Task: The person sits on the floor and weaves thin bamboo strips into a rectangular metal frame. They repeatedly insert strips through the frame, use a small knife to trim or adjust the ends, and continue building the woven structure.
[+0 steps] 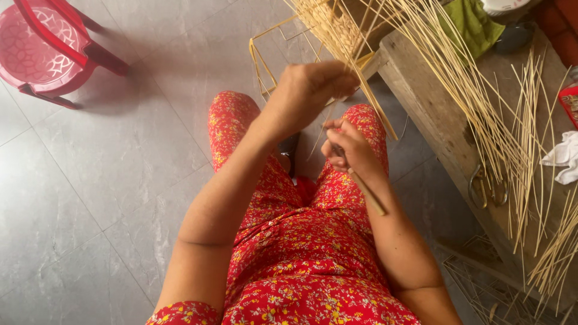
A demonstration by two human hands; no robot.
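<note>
Grey floor tiles (108,180) fill the left side, with a red plastic chair (48,48) parked up in the far left corner. Over on the right runs a rough wooden surface (433,120), and it is littered with loose pale strips of bamboo (524,132), long and thin, fanning across the boards. A pair of scissors (487,186) lies among them near the front edge, a white crumpled cloth (563,157) sits at the right margin, and a green cloth (472,24) is bunched up at the far end.

Down the middle we see the person's lap in a red flowered dress (301,259), knees apart. The left hand (304,96) is raised in front, fingers curled tight around the strips of a half-woven bamboo frame (313,48), which stands off the floor just beyond the knees, its thin yellow rods forming an open box shape with a denser woven patch at the top. The right hand (349,150) sits lower and closer in, just beside the left, closed on a slim wooden-handled tool (367,192); the handle runs back along the wrist, and its working tip is hidden by the fingers. A single strip slants from the frame down past the right hand. Below the surface, at bottom right, another woven wire-like frame (487,289) rests on the floor.
</note>
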